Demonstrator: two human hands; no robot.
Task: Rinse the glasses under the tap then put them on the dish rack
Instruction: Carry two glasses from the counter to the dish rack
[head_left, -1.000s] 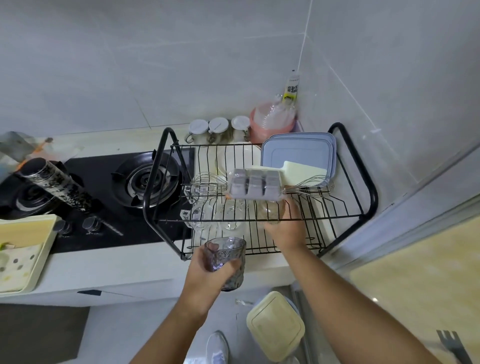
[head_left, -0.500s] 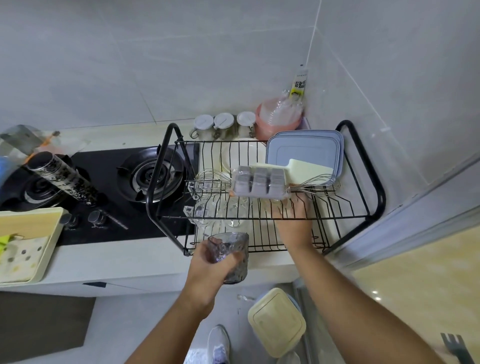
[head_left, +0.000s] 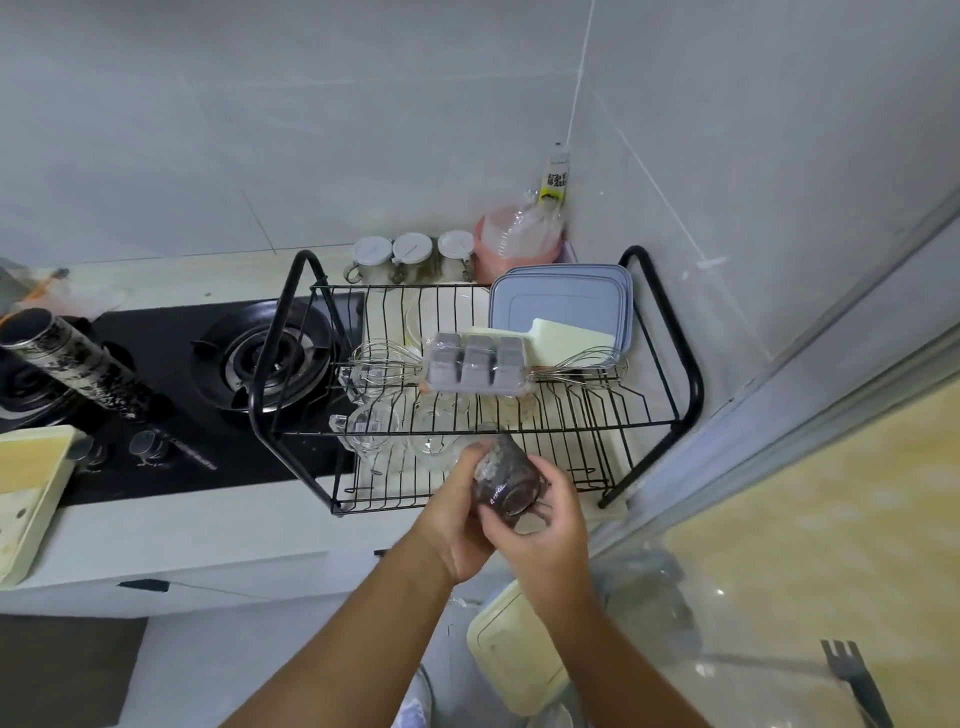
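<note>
At the dish rack's (head_left: 623, 415) near edge, my left hand (head_left: 457, 519) and right hand (head_left: 550, 535) gripping one tilted dark glass (head_left: 506, 480)

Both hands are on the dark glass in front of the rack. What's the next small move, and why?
Probably ease the dark glass forward onto the lower tier of the dish rack, mouth down, just right of the clear glasses. The left hand and right hand both grip it, tipped with its base toward the camera, and the wires there look free.
</note>
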